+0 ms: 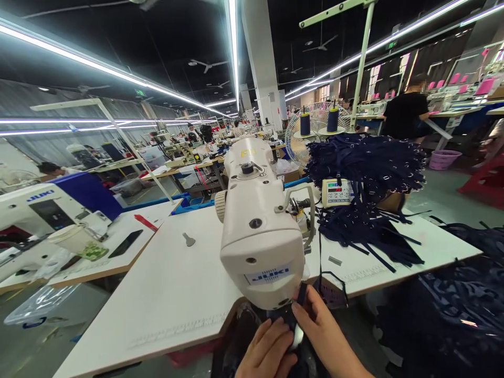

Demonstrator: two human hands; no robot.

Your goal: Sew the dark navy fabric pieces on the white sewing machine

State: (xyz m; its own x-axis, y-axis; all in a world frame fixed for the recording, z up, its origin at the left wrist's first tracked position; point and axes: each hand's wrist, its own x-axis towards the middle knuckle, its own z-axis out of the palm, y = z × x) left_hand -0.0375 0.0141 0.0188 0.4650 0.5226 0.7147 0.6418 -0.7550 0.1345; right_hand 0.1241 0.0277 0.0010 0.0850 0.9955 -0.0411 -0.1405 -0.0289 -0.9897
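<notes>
A white JUKI sewing machine point(262, 241) stands end-on in the middle of the head view. Below its head lies dark navy fabric point(281, 312), partly hidden by my hands. My left hand point(268, 349) is closed over this fabric, fingers together and bent. Close beside it, my right hand point(323, 328) pinches a narrow navy strap point(302, 293) between thumb and fingers, right at the machine's needle end. The needle itself is hidden by the machine head. A bright shiny spot shows between the two hands; I cannot make out what it is.
Navy strap pieces with metal rings point(362, 163) are heaped at the right, behind more navy pieces point(374, 236) on the white table point(173, 283). A control box point(336, 192) stands there too. More dark fabric point(444, 315) fills the lower right. A grey key-shaped piece point(188, 240) lies left.
</notes>
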